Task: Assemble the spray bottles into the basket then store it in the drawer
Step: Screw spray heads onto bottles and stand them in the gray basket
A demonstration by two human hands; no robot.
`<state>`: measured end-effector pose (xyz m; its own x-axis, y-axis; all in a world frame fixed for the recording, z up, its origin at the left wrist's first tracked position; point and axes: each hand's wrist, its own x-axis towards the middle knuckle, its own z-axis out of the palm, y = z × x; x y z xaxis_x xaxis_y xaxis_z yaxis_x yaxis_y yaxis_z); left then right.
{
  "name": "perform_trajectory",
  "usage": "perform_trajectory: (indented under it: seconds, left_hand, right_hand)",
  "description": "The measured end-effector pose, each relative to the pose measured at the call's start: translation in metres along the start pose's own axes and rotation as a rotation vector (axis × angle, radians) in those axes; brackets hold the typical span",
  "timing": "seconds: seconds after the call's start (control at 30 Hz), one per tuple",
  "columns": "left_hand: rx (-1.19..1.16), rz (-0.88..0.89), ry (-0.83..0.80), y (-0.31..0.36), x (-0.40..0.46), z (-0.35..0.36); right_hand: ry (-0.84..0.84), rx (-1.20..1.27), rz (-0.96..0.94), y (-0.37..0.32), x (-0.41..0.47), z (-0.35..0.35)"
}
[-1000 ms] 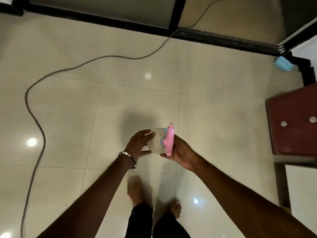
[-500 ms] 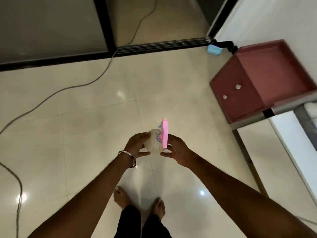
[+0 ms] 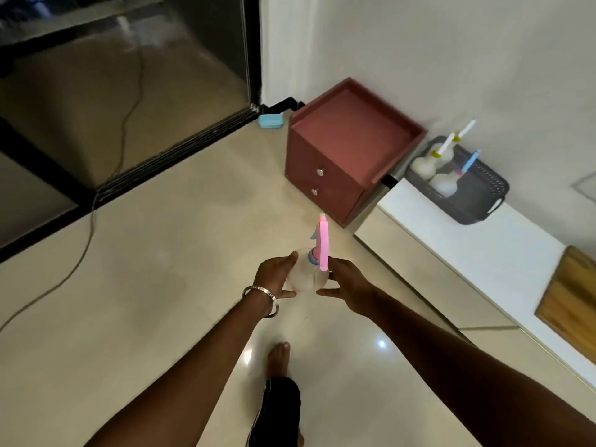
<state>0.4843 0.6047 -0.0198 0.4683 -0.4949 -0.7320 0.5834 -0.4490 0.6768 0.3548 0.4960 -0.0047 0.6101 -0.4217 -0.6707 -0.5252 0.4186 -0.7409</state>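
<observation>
I hold a clear spray bottle (image 3: 303,275) with a pink spray head (image 3: 323,243) and a blue collar between both hands at mid-frame. My left hand (image 3: 272,275) grips its left side and my right hand (image 3: 346,282) its right side. A dark plastic basket (image 3: 477,191) sits on a white ledge at the right, holding three spray bottles (image 3: 443,183) with white and blue heads. Left of the basket stands a reddish-brown drawer cabinet (image 3: 342,150) with two knobs, both drawers shut.
A white ledge (image 3: 467,253) runs along the right wall, with a wooden board (image 3: 571,304) on it. A small blue object (image 3: 271,120) lies by the door track. A grey cable (image 3: 96,201) trails across the tiled floor at the left. My feet are below.
The view has swung right: the cabinet, then the basket on the ledge, came into sight. Both hands keep hold of the bottle, its pink head now pointing up and away.
</observation>
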Motion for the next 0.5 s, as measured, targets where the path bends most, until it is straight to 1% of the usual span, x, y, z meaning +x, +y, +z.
perform_trajectory:
  seconds: [0.17,0.33,0.5]
  left_hand:
    - [0.122,0.003,-0.068,0.058,0.028,0.069]
    - [0.226,-0.001,-0.187,0.115,0.048,0.142]
    - [0.298,0.021,-0.272,0.162,0.068,0.214]
  right_hand:
    - [0.155,0.11,0.016,-0.04,0.012,-0.06]
    - [0.314,0.192,0.042,-0.085,0.013,-0.122]
    - [0.397,0.282,-0.03,-0.107,0.024,-0.189]
